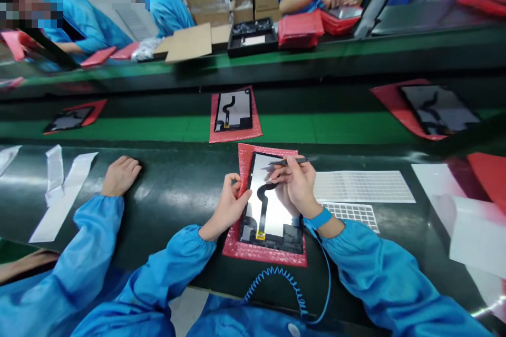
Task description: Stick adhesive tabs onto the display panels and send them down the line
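Note:
A tablet display panel (272, 216), silvery with a black border and a curved black flex cable (263, 202), lies on a red bubble-wrap bag (265, 258) in front of me. My left hand (227, 208) grips its left side, thumb on the panel's edge and fingers curled at the bag. Over the panel's upper right, my right hand (298, 184) holds dark pointed tweezers (290, 161) with the tips towards the left. A blue wrist strap (320, 218) with a coiled cord (276, 272) is on my right wrist.
White label sheets (363, 187) lie to the right, label strips (65, 197) to the left. A neighbour's hand (120, 175) rests on the bench at left. Beyond, more panels (239, 110) on red bags lie along the green belt (177, 130). Co-workers sit opposite.

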Tool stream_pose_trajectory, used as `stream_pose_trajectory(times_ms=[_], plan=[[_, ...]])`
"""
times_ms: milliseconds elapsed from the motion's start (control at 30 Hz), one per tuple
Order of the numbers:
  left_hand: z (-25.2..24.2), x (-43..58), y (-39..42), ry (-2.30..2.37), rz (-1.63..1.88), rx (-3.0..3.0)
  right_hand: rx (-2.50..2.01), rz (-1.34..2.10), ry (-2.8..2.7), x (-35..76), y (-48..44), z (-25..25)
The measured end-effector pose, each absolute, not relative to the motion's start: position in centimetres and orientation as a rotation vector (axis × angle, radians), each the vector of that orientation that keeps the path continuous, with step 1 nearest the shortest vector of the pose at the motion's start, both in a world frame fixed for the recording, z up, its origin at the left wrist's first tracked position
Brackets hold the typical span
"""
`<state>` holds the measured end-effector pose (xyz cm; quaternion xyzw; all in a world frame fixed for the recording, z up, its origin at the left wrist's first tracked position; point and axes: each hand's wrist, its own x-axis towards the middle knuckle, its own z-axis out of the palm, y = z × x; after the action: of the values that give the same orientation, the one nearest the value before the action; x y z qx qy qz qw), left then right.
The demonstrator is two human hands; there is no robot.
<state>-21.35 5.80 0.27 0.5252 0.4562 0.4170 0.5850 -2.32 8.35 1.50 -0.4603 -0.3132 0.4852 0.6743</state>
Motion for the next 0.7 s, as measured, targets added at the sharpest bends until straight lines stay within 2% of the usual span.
stream_pose_trajectory(times_ms=[200,467,567,700], plan=[[1.2,-20.6,9.8,1.081,1.098,1.185,-1.093,0.892,-0.777,4.2,4.0,2.1],[4.8,-15.4,22.1,1.164,1.210,1.155,-1.337,0.667,-1.062,9.7,1.7,-1.6],[5.3,-14.9,22.8,1.175,1.192,1.177,-1.335,0.638,-1.111,9.6,1.5,-1.9],[4.2,-16.5,19.1,1.188,1.153,1.201,-1.282,0.530,-1.029,9.8,0.4,-1.0]])
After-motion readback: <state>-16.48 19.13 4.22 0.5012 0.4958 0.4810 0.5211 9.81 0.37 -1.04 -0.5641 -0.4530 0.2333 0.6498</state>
